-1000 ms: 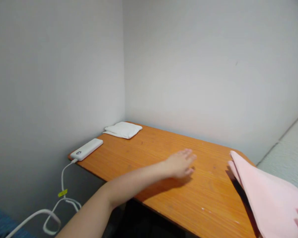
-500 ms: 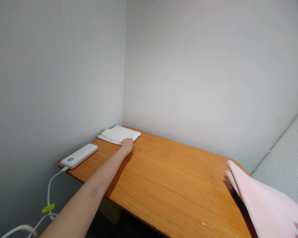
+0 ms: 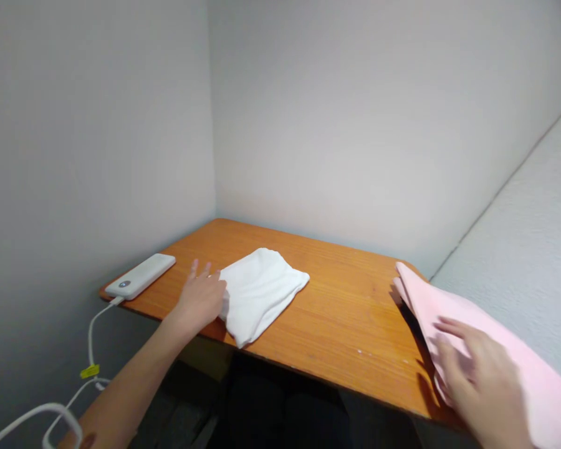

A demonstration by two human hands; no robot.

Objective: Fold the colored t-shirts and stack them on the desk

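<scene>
A folded white cloth point(image 3: 262, 287) lies on the wooden table, one corner close to the front edge. At its left side is my left hand point(image 3: 202, 300), fingers spread and raised, the thumb side against or very near the cloth. A folded pink sheet of fabric-like material point(image 3: 490, 324) leans over the table's right end. In front of it my right hand point(image 3: 484, 374) is blurred by motion, its thumb and fingers apart; I cannot tell whether it touches the sheet.
A white power bank point(image 3: 143, 275) sits at the table's left end, with a white cable point(image 3: 91, 340) hanging down from it. Grey walls point(image 3: 331, 125) border the table point(image 3: 355, 305) behind and to the left. Small white specks lie near the front edge.
The white cloth has come from the far left corner toward the front middle, and my left hand's fingers have spread. My right hand has come into fuller view before the pink sheet.
</scene>
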